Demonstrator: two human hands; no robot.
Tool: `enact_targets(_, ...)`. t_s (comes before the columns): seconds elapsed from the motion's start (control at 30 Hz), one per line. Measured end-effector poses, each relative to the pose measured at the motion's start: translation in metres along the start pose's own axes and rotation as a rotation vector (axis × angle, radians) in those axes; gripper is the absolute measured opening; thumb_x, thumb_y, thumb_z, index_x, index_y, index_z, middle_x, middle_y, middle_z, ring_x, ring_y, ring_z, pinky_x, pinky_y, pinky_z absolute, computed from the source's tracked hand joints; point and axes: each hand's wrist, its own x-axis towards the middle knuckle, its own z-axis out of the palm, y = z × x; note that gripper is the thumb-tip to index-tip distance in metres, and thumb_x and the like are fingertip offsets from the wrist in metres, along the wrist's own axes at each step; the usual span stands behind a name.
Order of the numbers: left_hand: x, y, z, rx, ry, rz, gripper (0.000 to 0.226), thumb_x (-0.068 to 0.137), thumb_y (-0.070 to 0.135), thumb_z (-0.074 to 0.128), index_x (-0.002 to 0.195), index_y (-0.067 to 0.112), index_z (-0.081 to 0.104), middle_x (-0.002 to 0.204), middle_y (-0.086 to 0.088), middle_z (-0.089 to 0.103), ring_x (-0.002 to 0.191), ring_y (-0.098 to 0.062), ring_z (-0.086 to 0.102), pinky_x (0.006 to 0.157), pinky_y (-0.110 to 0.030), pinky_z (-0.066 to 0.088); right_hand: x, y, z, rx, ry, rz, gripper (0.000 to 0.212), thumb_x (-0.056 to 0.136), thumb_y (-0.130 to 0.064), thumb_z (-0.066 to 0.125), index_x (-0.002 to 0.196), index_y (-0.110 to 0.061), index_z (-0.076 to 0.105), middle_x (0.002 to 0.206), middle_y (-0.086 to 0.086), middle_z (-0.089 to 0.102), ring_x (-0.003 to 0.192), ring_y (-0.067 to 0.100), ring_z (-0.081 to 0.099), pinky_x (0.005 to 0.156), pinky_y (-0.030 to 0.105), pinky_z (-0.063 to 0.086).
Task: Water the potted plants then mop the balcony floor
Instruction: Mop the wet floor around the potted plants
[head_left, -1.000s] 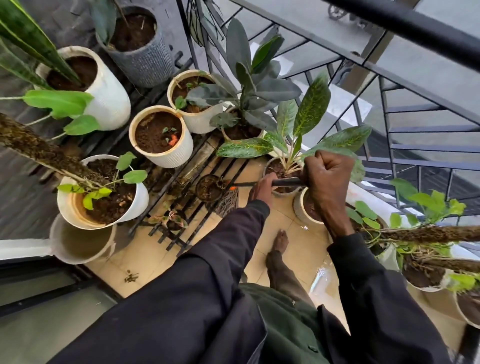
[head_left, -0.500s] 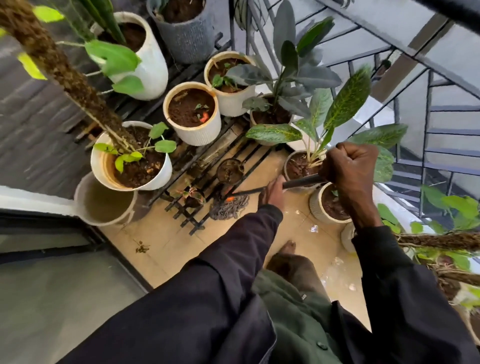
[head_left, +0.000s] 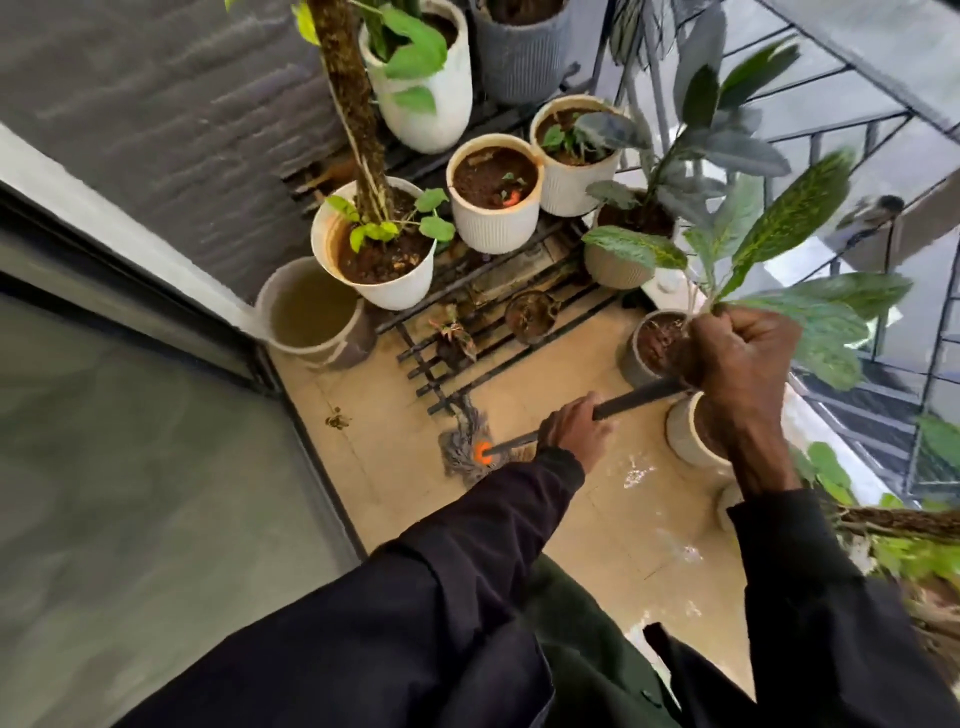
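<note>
Gripping the dark mop handle (head_left: 634, 397) with fingers of the left hand (head_left: 574, 428) and right hand (head_left: 737, 358) curled round it, having drawn the grey mop head (head_left: 465, 449) back along the wet floor (head_left: 597, 530) to the black plant rack (head_left: 467, 358)'s near corner.

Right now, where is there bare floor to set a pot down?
Bare tile lies between the door track, the water bucket and the mop head, with one leaf scrap. Wet tile shows right of the left sleeve. Crowded: the black rack and the pots at the right edge.
</note>
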Motion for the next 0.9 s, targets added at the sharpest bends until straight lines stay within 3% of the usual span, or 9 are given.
enact_targets(0.07, -0.021, -0.01, 0.01, 0.024, 0.005, 0.012, 0.025, 0.097, 0.027, 0.062, 0.121, 0.02, 0.06, 0.121, -0.007, 0.07, 0.114, -0.033, 0.062, 0.096, -0.043, 0.047, -0.026, 0.008, -0.006, -0.012, -0.006, -0.005, 0.038, 0.078, 0.004, 0.054, 0.046, -0.018, 0.053, 0.043, -0.005, 0.048, 0.037, 0.011, 0.046, 0.045, 0.027, 0.047)
enact_targets(0.1, -0.03, -0.017, 0.014, 0.04, 0.011, 0.017, 0.023, 0.098, 0.025, 0.061, 0.12, 0.019, 0.06, 0.119, -0.007, 0.07, 0.113, -0.032, 0.063, 0.096, -0.044, 0.048, -0.039, 0.01, -0.007, 0.004, -0.019, -0.009, 0.03, 0.078, 0.002, 0.054, 0.049, -0.005, 0.051, 0.044, 0.002, 0.047, 0.038, 0.015, 0.046, 0.045, 0.032, 0.048)
enact_targets(0.2, -0.052, -0.03, 0.012, 0.071, 0.016, 0.04, 0.011, 0.1, 0.022, 0.06, 0.11, 0.018, 0.056, 0.106, -0.005, 0.069, 0.103, -0.028, 0.066, 0.09, -0.042, 0.052, -0.069, 0.01, -0.003, 0.086, -0.044, -0.011, 0.031, 0.08, -0.004, 0.056, 0.052, 0.007, 0.046, 0.047, 0.009, 0.044, 0.038, 0.016, 0.048, 0.043, 0.029, 0.048)
enact_targets(0.27, -0.06, -0.04, 0.009, 0.11, 0.019, 0.061, 0.009, 0.1, 0.021, 0.059, 0.108, 0.018, 0.055, 0.104, -0.004, 0.07, 0.098, -0.027, 0.067, 0.083, -0.038, 0.052, -0.084, 0.01, 0.002, 0.107, -0.07, -0.014, 0.032, 0.08, -0.011, 0.058, 0.051, -0.001, 0.048, 0.047, 0.005, 0.047, 0.039, 0.015, 0.051, 0.044, 0.027, 0.049)
enact_targets(0.37, -0.067, -0.055, 0.005, 0.147, 0.0, 0.078, 0.011, 0.1, 0.019, 0.06, 0.11, 0.019, 0.055, 0.104, -0.003, 0.071, 0.097, -0.026, 0.069, 0.083, -0.039, 0.056, -0.099, 0.006, 0.011, 0.159, -0.142, -0.01, 0.038, 0.082, -0.011, 0.058, 0.051, -0.03, 0.053, 0.049, -0.015, 0.052, 0.041, 0.009, 0.053, 0.044, 0.024, 0.049)
enact_targets(0.5, -0.071, -0.072, -0.002, 0.144, 0.02, 0.073, 0.013, 0.099, 0.02, 0.061, 0.11, 0.02, 0.054, 0.104, -0.003, 0.07, 0.097, -0.024, 0.068, 0.084, -0.042, 0.058, -0.107, 0.002, 0.026, 0.167, -0.177, -0.008, 0.046, 0.085, -0.006, 0.057, 0.05, -0.037, 0.055, 0.05, -0.02, 0.052, 0.041, 0.007, 0.053, 0.047, 0.027, 0.048)
enact_targets(0.7, -0.066, -0.119, -0.036, 0.195, 0.058, 0.065, 0.015, 0.1, 0.019, 0.06, 0.113, 0.018, 0.053, 0.104, -0.002, 0.069, 0.094, -0.021, 0.067, 0.076, -0.032, 0.054, -0.116, 0.009, 0.072, 0.146, -0.216, -0.047, 0.043, 0.086, -0.011, 0.058, 0.054, -0.038, 0.053, 0.051, -0.016, 0.049, 0.042, 0.012, 0.05, 0.042, 0.044, 0.048)
enact_targets(0.8, -0.056, -0.144, -0.063, 0.199, 0.097, 0.021, 0.013, 0.099, 0.014, 0.06, 0.109, 0.019, 0.053, 0.1, -0.003, 0.068, 0.095, -0.025, 0.067, 0.076, -0.035, 0.051, -0.118, 0.009, 0.11, 0.084, -0.202, -0.1, 0.035, 0.088, -0.011, 0.057, 0.059, -0.029, 0.051, 0.05, -0.001, 0.047, 0.041, 0.022, 0.048, 0.04, 0.037, 0.045)
enact_targets(0.9, -0.042, -0.171, -0.092, 0.189, 0.115, -0.023, 0.013, 0.099, 0.011, 0.058, 0.11, 0.016, 0.056, 0.102, -0.006, 0.066, 0.097, -0.025, 0.064, 0.071, -0.033, 0.042, -0.121, 0.015, 0.149, 0.067, -0.238, -0.105, 0.029, 0.089, -0.011, 0.055, 0.061, -0.015, 0.052, 0.047, 0.006, 0.044, 0.041, 0.02, 0.045, 0.04, 0.021, 0.039)
